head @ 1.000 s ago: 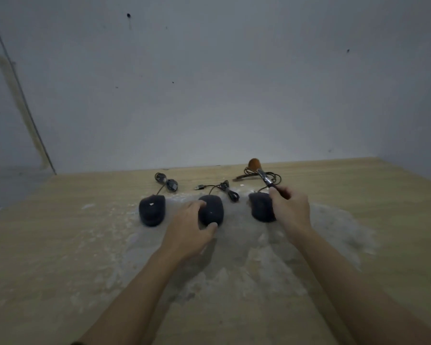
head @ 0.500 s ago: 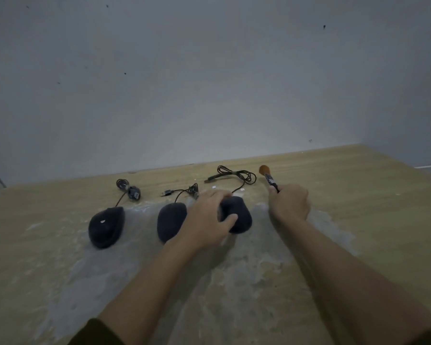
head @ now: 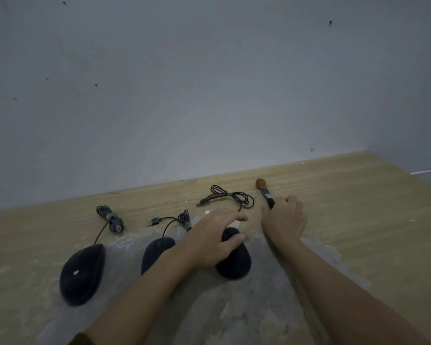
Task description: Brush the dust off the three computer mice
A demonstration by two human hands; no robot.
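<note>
- Head view: our left hand [head: 213,239] lies over the right mouse [head: 234,260], fingers draped across its front and thumb along its side, so this grip is closed on the mouse and steadies it on the bench [head: 346,220]
- Our right hand [head: 284,220] is wrapped around the dark handle of the brush [head: 265,192], a closed grip; the orange bristle head points away from us toward the wall, held off the mouse and not touching it
- The middle mouse [head: 156,252] sits just beside our left wrist, partly hidden by the forearm; the left mouse [head: 82,272] lies well apart with a pale fleck on its back
- All three rest on a pale dusty patch [head: 234,314] of the bench, each cable [head: 230,197] coiled behind
- We judge that brushing the right mouse has yet to begin
- Risks: our left fingers cover much of the shell, so strokes could miss the dust under them; a hard sweep could snag the loose cable loops close by the brush, or push dust onto the neighbouring mouse; mice set back on the patch may pick dust up again
</note>
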